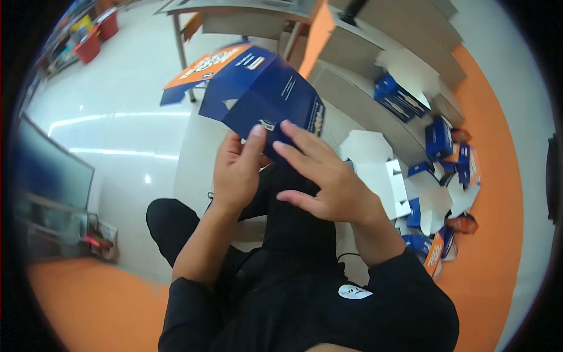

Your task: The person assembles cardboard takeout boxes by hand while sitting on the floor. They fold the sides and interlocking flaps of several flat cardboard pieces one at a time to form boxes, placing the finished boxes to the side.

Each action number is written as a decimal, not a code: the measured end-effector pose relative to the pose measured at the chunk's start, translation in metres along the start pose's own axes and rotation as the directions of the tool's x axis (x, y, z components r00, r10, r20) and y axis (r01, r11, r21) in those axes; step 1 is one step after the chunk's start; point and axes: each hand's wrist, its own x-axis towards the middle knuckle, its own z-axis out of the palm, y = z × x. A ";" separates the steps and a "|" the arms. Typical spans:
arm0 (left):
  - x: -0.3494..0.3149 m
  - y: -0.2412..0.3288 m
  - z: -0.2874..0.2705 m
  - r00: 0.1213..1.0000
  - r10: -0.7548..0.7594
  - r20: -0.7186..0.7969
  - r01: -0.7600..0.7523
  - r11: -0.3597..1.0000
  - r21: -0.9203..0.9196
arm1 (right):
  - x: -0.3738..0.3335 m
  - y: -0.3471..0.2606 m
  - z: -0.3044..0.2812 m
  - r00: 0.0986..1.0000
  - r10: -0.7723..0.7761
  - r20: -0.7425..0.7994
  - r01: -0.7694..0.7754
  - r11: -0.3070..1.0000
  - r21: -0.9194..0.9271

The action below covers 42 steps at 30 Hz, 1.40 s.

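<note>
A partly folded blue and orange cardboard box (pixel 278 85) is up in front of me, above my knees, its printed panels bent at the creases. My left hand (pixel 237 170) grips its near edge, with the thumb on the printed face and the other fingers behind. My right hand (pixel 328 176) lies over the near right part of the box, fingers stretched out and spread, fingertips at or just above the cardboard. Whether they press on it I cannot tell.
To my right lies a heap of blue, white and orange boxes (pixel 438 139), with an unfolded white carton (pixel 375 170) nearer me. A metal-legged table (pixel 180 44) stands ahead. Red bins (pixel 88 47) are at far left, a dark glossy panel (pixel 53 170) at left.
</note>
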 end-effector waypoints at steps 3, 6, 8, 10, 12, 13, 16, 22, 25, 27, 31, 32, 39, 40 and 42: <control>0.006 0.019 -0.030 0.997 0.018 -0.080 -0.031 0.986 -0.163 | 0.008 0.009 0.009 0.989 -0.142 0.045 0.145 0.987 -0.075; 0.004 0.025 -0.041 0.995 -0.012 -0.097 -0.008 0.981 -0.196 | 0.000 0.037 0.028 0.944 -0.331 0.013 0.330 0.937 -0.115; 0.005 0.022 -0.044 0.996 -0.038 -0.075 0.025 0.986 -0.163 | 0.004 0.036 0.035 0.914 -0.403 -0.052 0.390 0.905 -0.172; 0.006 0.019 -0.050 0.999 -0.022 -0.049 0.013 0.982 -0.189 | 0.005 0.038 0.034 0.908 -0.406 -0.098 0.390 0.908 -0.153; 0.006 0.018 -0.054 1.000 -0.010 -0.012 0.007 0.977 -0.213 | 0.005 0.038 0.032 0.896 -0.411 -0.167 0.394 0.910 -0.126; 0.005 0.018 -0.054 1.000 -0.011 0.007 0.012 0.976 -0.218 | 0.006 0.035 0.031 0.896 -0.410 -0.169 0.392 0.911 -0.129; 0.002 0.011 -0.050 0.999 0.011 0.034 -0.003 0.976 -0.217 | 0.006 0.030 0.031 0.921 -0.372 -0.117 0.338 0.911 -0.235; -0.003 0.004 -0.038 0.992 0.105 0.073 -0.087 0.973 -0.212 | -0.003 0.027 0.036 0.917 -0.321 -0.235 0.260 0.931 -0.257; 0.002 0.004 -0.038 0.993 0.121 -0.001 -0.117 0.959 -0.259 | -0.011 0.027 0.046 0.885 -0.316 -0.342 0.252 0.943 -0.218; 0.005 0.002 -0.037 0.992 0.110 -0.063 -0.125 0.934 -0.335 | -0.023 0.037 0.055 0.827 0.013 -0.562 0.056 0.993 0.106; 0.001 0.000 -0.033 0.996 0.055 -0.071 -0.071 0.969 -0.238 | -0.014 0.036 0.042 0.830 -0.328 -0.451 0.290 0.945 -0.154; -0.001 0.001 -0.031 0.997 0.065 -0.033 -0.070 0.977 -0.200 | -0.012 0.034 0.041 0.830 -0.327 -0.452 0.289 0.945 -0.153; -0.010 -0.008 -0.031 0.988 0.145 0.059 -0.141 0.988 -0.066 | -0.012 0.037 0.049 0.884 -0.350 -0.309 0.247 0.912 -0.327; -0.011 -0.009 -0.029 0.985 0.161 0.057 -0.158 0.986 -0.051 | -0.013 0.037 0.049 0.881 -0.347 -0.321 0.250 0.918 -0.308; -0.012 -0.008 -0.023 0.984 0.178 0.031 -0.176 0.983 -0.053 | -0.013 0.031 0.047 0.891 -0.335 -0.306 0.238 0.919 -0.313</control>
